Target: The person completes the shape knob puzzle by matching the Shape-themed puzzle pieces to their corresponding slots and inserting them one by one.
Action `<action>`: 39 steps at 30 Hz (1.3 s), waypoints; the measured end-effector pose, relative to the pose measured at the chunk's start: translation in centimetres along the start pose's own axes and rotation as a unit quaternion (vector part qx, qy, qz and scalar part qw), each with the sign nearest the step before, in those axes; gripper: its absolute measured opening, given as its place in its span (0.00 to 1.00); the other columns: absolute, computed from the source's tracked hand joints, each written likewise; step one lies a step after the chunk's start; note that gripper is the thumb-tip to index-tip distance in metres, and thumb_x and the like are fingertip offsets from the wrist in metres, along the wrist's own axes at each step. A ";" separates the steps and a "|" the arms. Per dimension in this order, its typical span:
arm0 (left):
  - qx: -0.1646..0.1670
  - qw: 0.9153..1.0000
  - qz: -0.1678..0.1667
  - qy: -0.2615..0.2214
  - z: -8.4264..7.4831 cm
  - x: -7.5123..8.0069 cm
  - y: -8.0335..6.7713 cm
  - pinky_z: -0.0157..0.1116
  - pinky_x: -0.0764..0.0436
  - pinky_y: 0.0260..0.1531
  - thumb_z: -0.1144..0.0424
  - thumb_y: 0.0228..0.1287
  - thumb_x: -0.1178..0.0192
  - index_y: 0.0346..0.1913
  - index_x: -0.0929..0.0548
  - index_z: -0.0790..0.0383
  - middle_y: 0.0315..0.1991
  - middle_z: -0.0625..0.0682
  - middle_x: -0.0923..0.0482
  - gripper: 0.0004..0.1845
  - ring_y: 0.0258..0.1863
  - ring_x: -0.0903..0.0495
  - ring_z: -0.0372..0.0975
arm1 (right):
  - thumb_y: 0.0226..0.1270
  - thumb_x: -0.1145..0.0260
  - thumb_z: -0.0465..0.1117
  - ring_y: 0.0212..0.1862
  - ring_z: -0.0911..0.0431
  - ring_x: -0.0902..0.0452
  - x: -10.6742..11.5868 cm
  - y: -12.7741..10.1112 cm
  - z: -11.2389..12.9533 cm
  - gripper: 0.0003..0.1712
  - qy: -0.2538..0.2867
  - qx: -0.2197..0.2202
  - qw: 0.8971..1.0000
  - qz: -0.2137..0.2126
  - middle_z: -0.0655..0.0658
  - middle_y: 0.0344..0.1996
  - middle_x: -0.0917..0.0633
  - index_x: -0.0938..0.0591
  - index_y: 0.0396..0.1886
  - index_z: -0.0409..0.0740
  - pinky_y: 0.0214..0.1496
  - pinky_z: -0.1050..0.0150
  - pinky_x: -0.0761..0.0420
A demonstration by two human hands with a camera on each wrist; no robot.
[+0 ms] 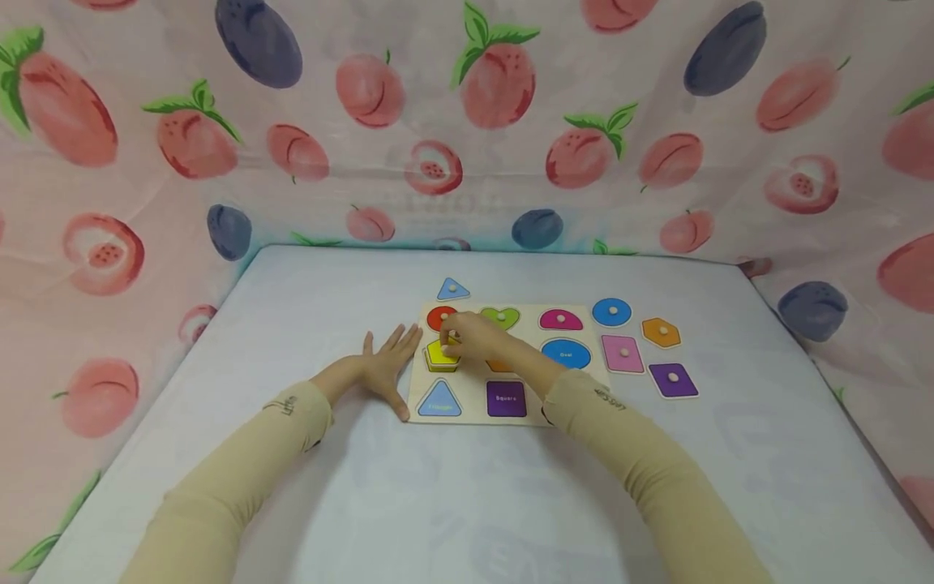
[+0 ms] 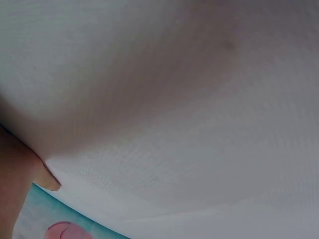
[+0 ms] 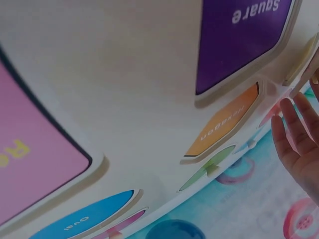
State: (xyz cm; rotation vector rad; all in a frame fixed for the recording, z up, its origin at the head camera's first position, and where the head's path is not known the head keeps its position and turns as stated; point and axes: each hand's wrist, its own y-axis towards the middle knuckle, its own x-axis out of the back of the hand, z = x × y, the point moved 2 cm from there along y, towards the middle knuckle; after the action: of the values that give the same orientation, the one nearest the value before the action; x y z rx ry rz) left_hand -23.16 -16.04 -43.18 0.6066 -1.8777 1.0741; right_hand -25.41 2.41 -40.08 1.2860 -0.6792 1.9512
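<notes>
Here, yellow pentagon piece [image 1: 441, 354] under right hand [image 1: 477, 338] fingers [image 1: 454, 331], over board [image 1: 467, 401].

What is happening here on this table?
A person works on a wooden shape puzzle board on a table. The right hand pinches the knob of the yellow piece, which sits on the board's left side. The left hand lies flat on the table with fingers spread, at the board's left edge. The red circle, green heart and pink half-circle lie on the board. Five more pieces lie off it: a blue triangle behind, the others to the right.
</notes>
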 end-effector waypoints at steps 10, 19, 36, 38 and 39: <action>0.001 1.000 0.000 -0.005 0.2 0.0 0.2 0.67 0.79 0.61 0.35 0.34 0.27 0.73 0.73 0.62 0.74 0.58 0.82 0.77 0.73 0.82 0.52 | 0.63 0.34 0.43 0.36 0.57 0.29 -0.5 0.5 0.4 0.05 -0.004 -0.016 1.000 0.010 0.50 0.37 0.18 0.17 0.35 0.47 0.42 0.68 0.26; 0.003 1.000 -0.005 0.004 0.2 -0.1 0.1 0.69 0.76 0.60 0.35 0.35 0.28 0.73 0.71 0.63 0.75 0.59 0.79 0.76 0.73 0.80 0.54 | 0.62 0.33 0.43 0.36 0.57 0.29 -1.2 1.1 0.5 0.06 -0.011 -0.028 0.999 0.012 0.50 0.34 0.18 0.15 0.34 0.46 0.44 0.67 0.26; 0.000 1.000 -0.007 -0.017 0.1 -0.2 0.1 0.67 0.79 0.60 0.34 0.32 0.27 0.74 0.71 0.62 0.75 0.58 0.79 0.77 0.73 0.80 0.53 | 0.60 0.32 0.37 0.36 0.56 0.27 -1.0 1.3 1.8 0.05 -0.031 -0.049 0.998 0.021 0.48 0.34 0.16 0.19 0.27 0.44 0.44 0.66 0.25; 0.003 1.000 -0.007 -0.008 0.0 -0.3 0.2 0.68 0.77 0.61 0.35 0.34 0.27 0.73 0.71 0.63 0.75 0.59 0.79 0.76 0.73 0.80 0.53 | 0.60 0.32 0.38 0.37 0.56 0.28 -1.0 1.2 1.8 0.04 -0.033 -0.051 0.998 0.023 0.47 0.35 0.17 0.19 0.28 0.43 0.45 0.65 0.25; 0.003 1.000 -0.007 -0.008 -0.1 -0.3 0.2 0.68 0.77 0.61 0.36 0.34 0.27 0.73 0.71 0.63 0.75 0.59 0.79 0.76 0.73 0.80 0.54 | 0.60 0.32 0.38 0.37 0.56 0.28 -1.0 1.1 1.7 0.04 -0.034 -0.053 0.998 0.024 0.47 0.35 0.17 0.19 0.28 0.43 0.46 0.65 0.25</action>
State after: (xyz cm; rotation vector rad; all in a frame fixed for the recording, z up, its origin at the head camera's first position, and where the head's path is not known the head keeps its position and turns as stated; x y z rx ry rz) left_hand -23.11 -15.85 -43.49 0.6324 -1.8827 1.0692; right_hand -25.06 0.18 -40.45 1.2854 -0.8436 1.8906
